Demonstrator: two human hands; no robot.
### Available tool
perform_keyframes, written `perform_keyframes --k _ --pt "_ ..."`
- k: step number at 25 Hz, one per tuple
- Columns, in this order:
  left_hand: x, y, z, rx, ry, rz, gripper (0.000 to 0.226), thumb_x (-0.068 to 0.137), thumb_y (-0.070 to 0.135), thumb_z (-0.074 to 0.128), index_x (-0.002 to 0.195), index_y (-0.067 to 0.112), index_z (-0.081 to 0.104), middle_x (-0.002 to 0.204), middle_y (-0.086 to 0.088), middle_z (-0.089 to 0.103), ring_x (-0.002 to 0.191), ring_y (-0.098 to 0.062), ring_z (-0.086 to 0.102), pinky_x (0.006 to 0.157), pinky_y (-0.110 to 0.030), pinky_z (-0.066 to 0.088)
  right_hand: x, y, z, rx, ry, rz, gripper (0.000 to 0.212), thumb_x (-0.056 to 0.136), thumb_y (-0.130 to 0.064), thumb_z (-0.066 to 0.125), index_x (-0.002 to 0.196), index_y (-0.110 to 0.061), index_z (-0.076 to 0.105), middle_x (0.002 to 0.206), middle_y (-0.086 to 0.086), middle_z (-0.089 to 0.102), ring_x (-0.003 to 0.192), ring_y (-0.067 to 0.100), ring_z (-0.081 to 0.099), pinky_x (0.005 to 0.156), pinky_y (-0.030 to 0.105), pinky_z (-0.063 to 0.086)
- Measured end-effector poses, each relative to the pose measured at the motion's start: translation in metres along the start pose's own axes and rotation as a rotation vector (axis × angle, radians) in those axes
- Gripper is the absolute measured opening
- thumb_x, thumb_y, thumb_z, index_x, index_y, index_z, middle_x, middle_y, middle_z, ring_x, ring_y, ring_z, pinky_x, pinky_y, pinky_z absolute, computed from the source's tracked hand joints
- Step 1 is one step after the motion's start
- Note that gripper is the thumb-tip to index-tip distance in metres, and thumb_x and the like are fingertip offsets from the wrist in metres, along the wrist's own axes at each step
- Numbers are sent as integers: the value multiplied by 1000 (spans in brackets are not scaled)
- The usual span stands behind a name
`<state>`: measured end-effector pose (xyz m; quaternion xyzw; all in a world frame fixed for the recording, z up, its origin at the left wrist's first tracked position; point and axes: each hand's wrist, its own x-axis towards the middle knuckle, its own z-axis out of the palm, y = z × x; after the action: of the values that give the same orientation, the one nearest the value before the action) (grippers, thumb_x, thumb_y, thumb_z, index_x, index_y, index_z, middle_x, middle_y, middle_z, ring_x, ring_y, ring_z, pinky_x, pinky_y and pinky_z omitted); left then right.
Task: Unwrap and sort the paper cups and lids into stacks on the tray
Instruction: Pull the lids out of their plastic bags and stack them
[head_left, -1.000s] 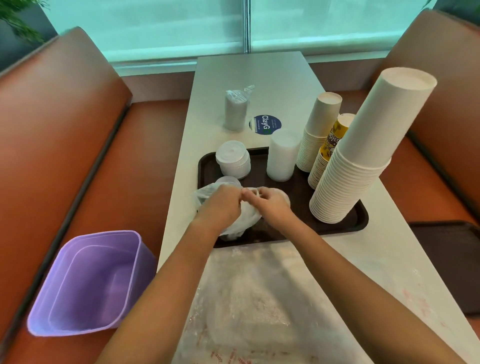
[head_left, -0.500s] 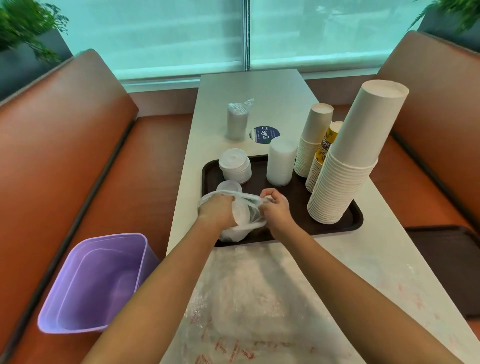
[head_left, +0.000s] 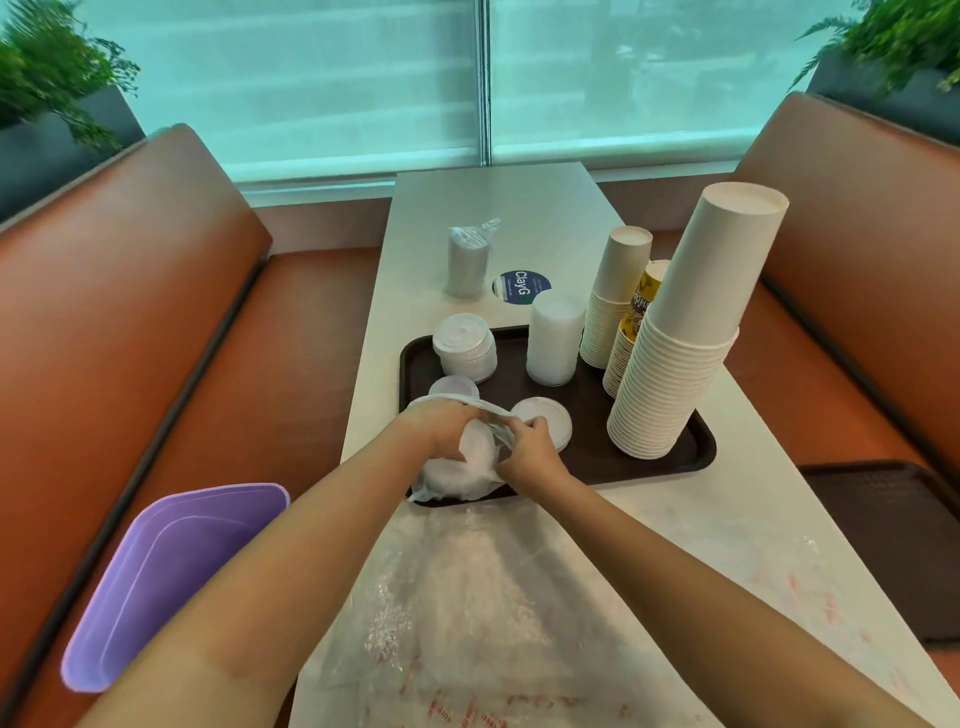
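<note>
Both hands (head_left: 488, 441) round wrapped lid stack (head_left: 470, 465) — long axis near-level, leftward-tilted.

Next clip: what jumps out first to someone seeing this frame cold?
The tall stack of white paper cups at the right end of the dark tray dominates. At the tray's near edge, the left hand and right hand pull at a plastic bag of white lids. A purple bin sits on the bench at the left.
</note>
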<state>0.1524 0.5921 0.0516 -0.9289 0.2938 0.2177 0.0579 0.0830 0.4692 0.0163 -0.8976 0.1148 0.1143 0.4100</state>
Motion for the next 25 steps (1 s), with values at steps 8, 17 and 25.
perform_keyframes --k 8,17,25 --pt "-10 -10 -3 12 123 139 57 83 18 68 135 24 44 141 4 43 124 -18 45 96 -31 41 2 -6 -9 -55 -80 80 67 89 -8 54 147 -27 27 133 13 30 119 31 44 99 29 38" --pt "-19 -11 -2 297 194 239 63 81 29 68 137 33 39 131 -4 41 121 -22 44 100 -36 36 -7 -10 10 -108 -16 80 69 89 -27 58 147 -36 21 127 10 38 118 34 49 97 43 42" --pt "-24 -19 -13 287 219 275 49 84 23 67 129 23 47 139 -2 34 124 -20 43 89 -31 42 -4 -26 11 -219 97 101 67 93 -16 49 149 -30 14 123 13 51 111 31 55 86 42 46"
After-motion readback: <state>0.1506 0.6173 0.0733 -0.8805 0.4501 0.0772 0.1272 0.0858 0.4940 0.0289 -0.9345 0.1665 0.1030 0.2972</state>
